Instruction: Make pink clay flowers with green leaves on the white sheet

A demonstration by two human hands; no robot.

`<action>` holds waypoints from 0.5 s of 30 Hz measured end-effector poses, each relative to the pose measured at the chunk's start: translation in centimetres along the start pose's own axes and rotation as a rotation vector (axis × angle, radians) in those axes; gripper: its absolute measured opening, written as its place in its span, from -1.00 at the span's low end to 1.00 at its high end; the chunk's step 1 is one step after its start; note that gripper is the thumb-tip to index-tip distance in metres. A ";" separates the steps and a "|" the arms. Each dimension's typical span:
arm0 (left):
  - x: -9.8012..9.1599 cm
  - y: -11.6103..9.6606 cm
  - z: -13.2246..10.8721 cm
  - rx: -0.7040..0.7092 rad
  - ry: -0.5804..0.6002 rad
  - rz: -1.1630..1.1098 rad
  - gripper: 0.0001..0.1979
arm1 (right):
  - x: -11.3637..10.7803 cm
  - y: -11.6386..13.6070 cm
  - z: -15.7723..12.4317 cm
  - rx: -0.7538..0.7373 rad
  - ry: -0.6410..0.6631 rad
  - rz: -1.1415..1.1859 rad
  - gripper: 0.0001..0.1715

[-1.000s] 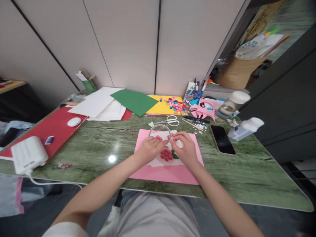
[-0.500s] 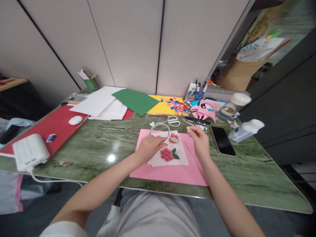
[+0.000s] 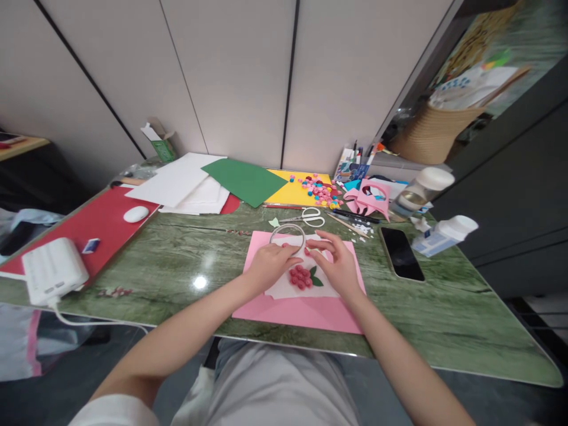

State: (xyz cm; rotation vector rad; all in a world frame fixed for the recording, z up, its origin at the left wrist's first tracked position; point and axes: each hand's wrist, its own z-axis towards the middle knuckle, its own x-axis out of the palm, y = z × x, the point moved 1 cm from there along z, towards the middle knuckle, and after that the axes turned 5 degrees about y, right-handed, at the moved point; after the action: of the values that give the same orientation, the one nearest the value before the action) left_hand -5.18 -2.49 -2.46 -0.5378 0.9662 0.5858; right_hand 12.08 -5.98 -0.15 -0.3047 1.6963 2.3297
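My left hand (image 3: pixel 271 263) is closed on a thin, ring-shaped roll of tape (image 3: pixel 289 225), held upright over the white paper (image 3: pixel 279 290). Beside it, my right hand (image 3: pixel 335 263) has its thumb and fingers drawn together near the roll; whatever they pinch is too small to make out. The white paper lies on a pink sheet (image 3: pixel 293 313). On it sits a cluster of rolled red paper balls (image 3: pixel 300 276) with dark green leaves (image 3: pixel 316 277). A second red cluster, seen earlier with a pale leaf, is mostly hidden behind my right hand.
White-handled scissors (image 3: pixel 313 217), small paper scraps (image 3: pixel 361 228) and a phone (image 3: pixel 402 253) lie around the pink sheet. Behind are green card (image 3: pixel 244 180), coloured balls (image 3: pixel 319 190) and white sheets (image 3: pixel 177 183). Two bottles (image 3: pixel 446 235) stand right; a power bank (image 3: pixel 55 272) lies left.
My right hand has moved left and inward, from the right side of the pink sheet to beside the tape roll, covering the upper red cluster. My left hand has stayed in place.
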 end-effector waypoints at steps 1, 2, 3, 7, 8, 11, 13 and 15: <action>0.0 0.0 0.0 -0.004 -0.002 0.009 -0.66 | 0.0 0.1 0.0 0.007 -0.005 -0.012 -0.56; 0.0 0.0 0.0 -0.008 -0.003 0.018 -0.66 | 0.1 0.1 -0.1 0.010 -0.008 -0.025 -0.56; 0.1 0.0 0.0 -0.011 -0.004 0.027 -0.65 | 0.1 0.2 -0.1 0.009 -0.012 -0.038 -0.56; 0.1 0.0 0.0 -0.017 0.010 0.043 -0.65 | 0.4 0.4 -0.1 0.001 -0.040 -0.067 -0.54; 0.1 0.0 0.0 -0.018 0.017 0.040 -0.66 | 0.4 0.4 -0.1 0.002 -0.049 -0.066 -0.53; 0.1 -0.1 0.1 -0.020 0.042 0.030 -0.67 | 0.4 0.3 0.0 -0.003 -0.056 -0.065 -0.49; 0.0 -0.2 0.1 -0.023 0.058 0.029 -0.67 | 0.2 0.4 0.0 -0.012 -0.076 -0.093 -0.49; 0.0 -0.2 0.2 -0.025 0.068 0.028 -0.67 | 0.1 0.4 0.0 -0.024 -0.102 -0.147 -0.50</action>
State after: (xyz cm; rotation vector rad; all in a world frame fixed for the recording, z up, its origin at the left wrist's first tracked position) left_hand -4.93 -2.55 -2.36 -0.5699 1.0329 0.6086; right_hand 11.89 -6.11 0.19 -0.2984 1.5453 2.2216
